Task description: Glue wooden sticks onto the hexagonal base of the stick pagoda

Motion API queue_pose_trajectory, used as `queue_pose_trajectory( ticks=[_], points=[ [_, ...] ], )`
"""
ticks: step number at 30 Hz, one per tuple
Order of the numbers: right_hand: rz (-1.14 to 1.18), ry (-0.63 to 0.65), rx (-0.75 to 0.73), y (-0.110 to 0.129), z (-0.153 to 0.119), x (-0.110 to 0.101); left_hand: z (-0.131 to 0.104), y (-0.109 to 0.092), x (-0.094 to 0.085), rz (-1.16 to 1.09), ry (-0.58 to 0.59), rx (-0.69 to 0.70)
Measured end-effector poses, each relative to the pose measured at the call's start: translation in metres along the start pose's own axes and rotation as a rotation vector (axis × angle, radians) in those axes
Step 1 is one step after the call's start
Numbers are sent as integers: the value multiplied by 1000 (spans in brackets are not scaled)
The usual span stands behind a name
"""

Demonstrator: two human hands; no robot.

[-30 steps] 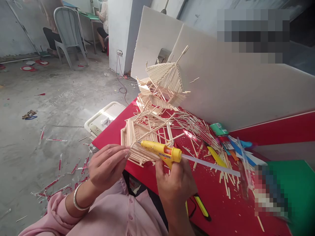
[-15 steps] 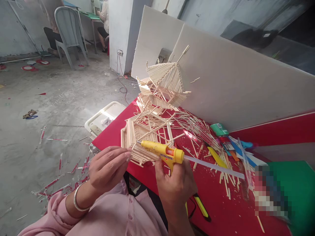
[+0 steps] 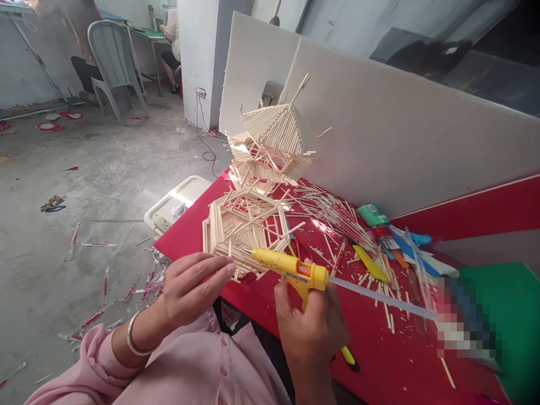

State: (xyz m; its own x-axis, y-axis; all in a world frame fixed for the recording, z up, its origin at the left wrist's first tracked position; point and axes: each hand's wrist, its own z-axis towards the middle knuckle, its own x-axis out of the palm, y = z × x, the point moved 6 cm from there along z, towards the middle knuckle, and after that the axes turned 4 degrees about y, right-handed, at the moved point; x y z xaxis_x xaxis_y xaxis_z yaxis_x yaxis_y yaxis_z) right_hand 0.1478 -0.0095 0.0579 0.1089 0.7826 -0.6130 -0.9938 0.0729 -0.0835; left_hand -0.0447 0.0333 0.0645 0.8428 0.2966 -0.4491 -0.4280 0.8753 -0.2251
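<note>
My right hand (image 3: 310, 329) is wrapped round a yellow hot glue gun (image 3: 291, 266), a long translucent glue stick (image 3: 379, 298) poking from its back. The gun's nozzle points left, close to my left fingertips. My left hand (image 3: 196, 289) is closed in a pinch on a thin wooden stick (image 3: 230, 249), whose upper end shows above the fingers. Just beyond both hands lies an open framework of glued wooden sticks (image 3: 217, 225) on the red table (image 3: 371, 365). Behind it stands a tiered stick model (image 3: 274, 132) with a sloping roof.
Loose wooden sticks (image 3: 333, 208) are strewn right of the framework, with a yellow-handled tool (image 3: 370, 263) and a green roll (image 3: 373, 215) beside them. A white board (image 3: 358, 124) stands behind. Plastic wrappers (image 3: 95, 319) litter the floor left. Two people sit farther back.
The glue gun has moved right and slightly down, its nozzle drawing away from the wooden stick. My left hand has shifted slightly right, still pinching. The view has shifted a little.
</note>
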Motion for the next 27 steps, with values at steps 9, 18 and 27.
queue_pose_trajectory(
  ticks=[9, 18, 27],
  points=[
    [-89, -4, 38, -29, -14, -6, -4, 1, 27, -30, 112, 84],
    [-47, -1, 48, -37, -18, 1, 9, -6, 31, -7, 176, 192],
    [2, 35, 45, -40, -21, 7, 9, -6, 32, 33, 191, 185]
  ],
)
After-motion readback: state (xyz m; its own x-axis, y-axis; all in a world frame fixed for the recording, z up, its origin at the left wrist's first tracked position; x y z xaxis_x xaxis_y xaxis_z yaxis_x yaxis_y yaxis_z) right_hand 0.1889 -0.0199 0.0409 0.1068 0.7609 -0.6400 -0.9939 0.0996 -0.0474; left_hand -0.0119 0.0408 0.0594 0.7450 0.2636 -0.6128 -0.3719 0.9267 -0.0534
